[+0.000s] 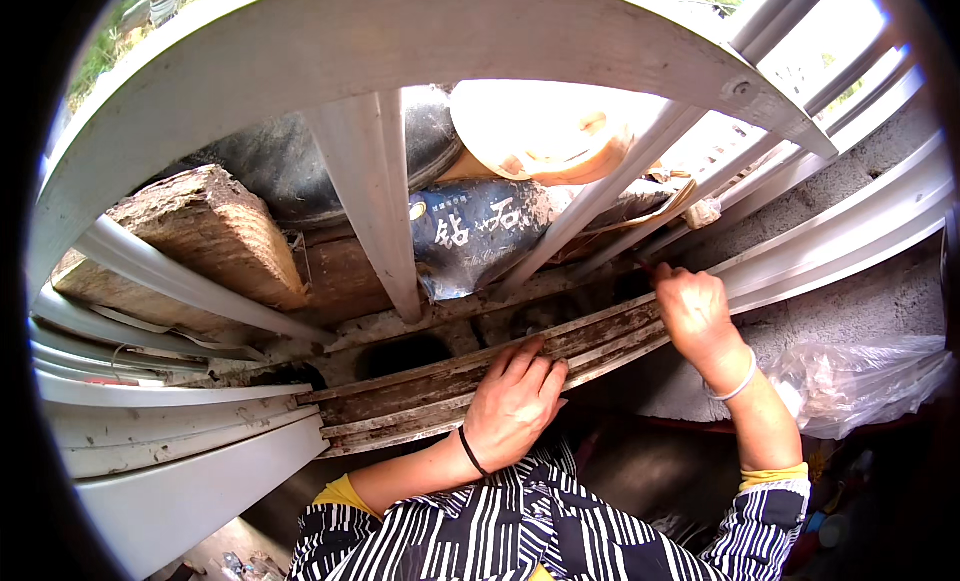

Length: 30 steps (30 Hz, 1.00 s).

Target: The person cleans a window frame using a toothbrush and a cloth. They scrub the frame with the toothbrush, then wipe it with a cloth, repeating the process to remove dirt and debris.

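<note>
A dirty sliding-window track point(420, 401) with brown grime in its grooves runs across in front of me. My left hand point(514, 408) rests palm down on the track, fingers laid over its ridges, and a black band circles that wrist. Farther right, my right hand point(694, 314) is closed in a fist at the track's outer edge, with a white bangle on the wrist. A thin reddish tip point(646, 266) pokes out from its fingers; most of that slim tool is hidden in the fist, so its kind is unclear.
White metal window bars point(375, 206) rise beyond the track under a wide cross rail point(420, 40). Behind them lie a wood block point(217, 236), a dark printed bag point(480, 236) and a pale round basin point(540, 130). A clear plastic bag point(855, 386) hangs at right.
</note>
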Tool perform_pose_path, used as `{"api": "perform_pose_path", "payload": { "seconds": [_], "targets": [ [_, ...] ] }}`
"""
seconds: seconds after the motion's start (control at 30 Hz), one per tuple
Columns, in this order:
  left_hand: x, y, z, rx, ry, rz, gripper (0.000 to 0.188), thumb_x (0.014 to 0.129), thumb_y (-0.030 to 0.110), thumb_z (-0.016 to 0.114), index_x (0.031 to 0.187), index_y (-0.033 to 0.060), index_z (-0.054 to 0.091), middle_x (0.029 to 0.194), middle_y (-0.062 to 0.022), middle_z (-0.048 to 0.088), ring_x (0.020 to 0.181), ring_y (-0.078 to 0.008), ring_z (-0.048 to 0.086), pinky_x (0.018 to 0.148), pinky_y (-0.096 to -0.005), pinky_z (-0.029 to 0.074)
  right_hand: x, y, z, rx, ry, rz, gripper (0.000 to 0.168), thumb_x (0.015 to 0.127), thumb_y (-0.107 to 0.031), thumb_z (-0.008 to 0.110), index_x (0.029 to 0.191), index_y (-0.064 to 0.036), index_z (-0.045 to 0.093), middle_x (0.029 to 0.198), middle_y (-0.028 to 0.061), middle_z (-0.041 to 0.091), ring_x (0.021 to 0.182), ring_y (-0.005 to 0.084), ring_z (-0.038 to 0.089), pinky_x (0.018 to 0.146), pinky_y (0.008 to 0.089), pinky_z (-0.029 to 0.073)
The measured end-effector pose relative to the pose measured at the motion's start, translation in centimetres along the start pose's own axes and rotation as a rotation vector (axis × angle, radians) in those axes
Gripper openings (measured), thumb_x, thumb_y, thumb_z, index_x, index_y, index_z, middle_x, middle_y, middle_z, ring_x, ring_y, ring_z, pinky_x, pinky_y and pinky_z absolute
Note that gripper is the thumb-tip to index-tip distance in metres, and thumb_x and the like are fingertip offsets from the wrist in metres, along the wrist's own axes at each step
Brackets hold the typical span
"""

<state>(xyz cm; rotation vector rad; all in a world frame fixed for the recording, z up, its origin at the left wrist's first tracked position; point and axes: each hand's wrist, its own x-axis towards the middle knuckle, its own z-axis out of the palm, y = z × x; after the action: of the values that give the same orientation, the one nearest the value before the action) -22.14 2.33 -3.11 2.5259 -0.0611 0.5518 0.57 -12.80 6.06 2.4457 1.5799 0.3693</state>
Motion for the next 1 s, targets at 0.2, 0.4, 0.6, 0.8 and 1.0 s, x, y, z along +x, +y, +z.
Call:
{"api": "perform_pose_path", "payload": {
  "seconds": [0.2, 0.4, 0.6, 0.8, 1.0],
  "targets": [
    [0.3, 0.3, -0.3, -0.011, -0.028, 0.032, 0.054, 0.078, 0.018, 0.08, 0.126, 0.0014, 0.061, 0.119, -0.0136, 0.061, 0.128, -0.0359, 0.053, 0.109, -0.0481, 0.043, -3.5, 2.8, 4.9, -0.001, 0.057, 0.071, 0.006, 0.085, -0.007, 0.057, 0.082, -0.004, 0.061, 0.063, 0.018, 0.063, 0.057, 0.0379, 0.064, 0.052, 0.0491, 0.052],
    [0.2, 0.0, -0.4, 0.017, -0.045, 0.004, 0.057, 0.077, 0.019, 0.08, 0.128, 0.0021, 0.06, 0.12, -0.0137, 0.061, 0.127, -0.0358, 0.053, 0.109, -0.0483, 0.043, -1.2, -1.2, 2.8, 0.138, -0.008, 0.015, 0.007, 0.087, -0.009, 0.059, 0.089, -0.003, 0.063, 0.061, 0.014, 0.061, 0.058, 0.036, 0.065, 0.053, 0.0477, 0.052],
    [0.2, 0.2, -0.4, 0.003, -0.038, 0.01, 0.058, 0.077, 0.02, 0.08, 0.128, 0.0024, 0.06, 0.12, -0.0136, 0.061, 0.127, -0.036, 0.053, 0.108, -0.0482, 0.043, -4.4, 4.8, 4.0, -0.063, 0.034, 0.2, 0.006, 0.08, -0.007, 0.061, 0.074, -0.005, 0.062, 0.063, 0.0161, 0.063, 0.062, 0.0381, 0.067, 0.055, 0.0478, 0.054],
    [0.4, 0.2, -0.3, 0.02, -0.062, 0.01, 0.058, 0.077, 0.02, 0.081, 0.128, 0.0029, 0.06, 0.119, -0.0134, 0.061, 0.126, -0.0357, 0.053, 0.108, -0.0485, 0.043, -1.4, 6.2, 2.8, -0.135, 0.022, 0.207, 0.008, 0.079, -0.006, 0.063, 0.071, -0.006, 0.062, 0.067, 0.0178, 0.066, 0.065, 0.038, 0.069, 0.057, 0.0483, 0.054],
    [0.4, 0.3, -0.4, 0.01, -0.062, 0.004, 0.058, 0.077, 0.02, 0.081, 0.129, 0.0029, 0.06, 0.12, -0.0131, 0.061, 0.126, -0.0359, 0.053, 0.107, -0.0493, 0.043, 1.6, 7.6, 6.7, -0.055, -0.138, 0.203, 0.021, 0.082, -0.009, 0.064, 0.092, -0.018, 0.08, 0.077, 0.0117, 0.071, 0.077, 0.0338, 0.071, 0.068, 0.0454, 0.057]
  ]
}}
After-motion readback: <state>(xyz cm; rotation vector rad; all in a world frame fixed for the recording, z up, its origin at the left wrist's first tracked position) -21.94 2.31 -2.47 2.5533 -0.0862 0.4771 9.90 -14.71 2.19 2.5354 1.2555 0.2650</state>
